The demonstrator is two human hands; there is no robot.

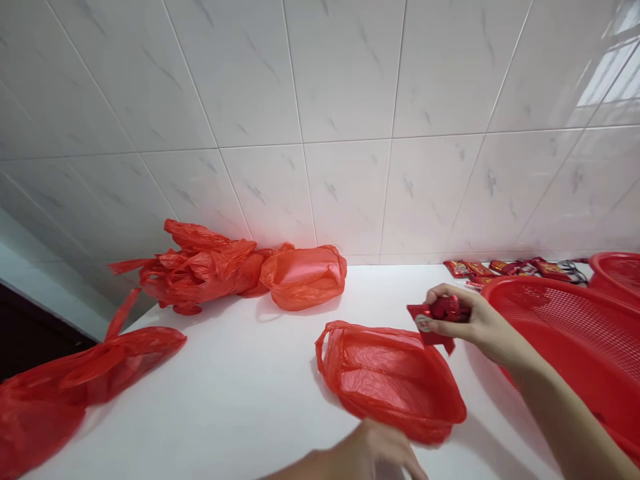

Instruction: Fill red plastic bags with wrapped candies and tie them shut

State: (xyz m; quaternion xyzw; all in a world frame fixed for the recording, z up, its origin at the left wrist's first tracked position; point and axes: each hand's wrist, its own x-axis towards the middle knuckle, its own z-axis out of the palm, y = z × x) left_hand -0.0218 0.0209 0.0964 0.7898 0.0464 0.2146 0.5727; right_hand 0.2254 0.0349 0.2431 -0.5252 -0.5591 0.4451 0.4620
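My right hand [463, 317] is closed around several small red packets [440, 313], some shiny; one flat piece bears a round pale label. It is above the right rear edge of an open red plastic bag [385, 370]. The bag lies on the white table with its mouth spread and a handle loop at the left; its visible inside looks bare. My left hand [375, 450] is low in the frame, just in front of the bag's near edge. Motion blurs it and the bottom edge cuts off its fingers, so its grip is unclear.
Large red plastic baskets [565, 320] stand at the right. Behind them, small red packets [505, 268] lie along the tiled wall [345, 193]. Another shaped red bag [304, 275], a heap of crumpled red bags [200, 270] and a loose red bag [95, 373] occupy the left.
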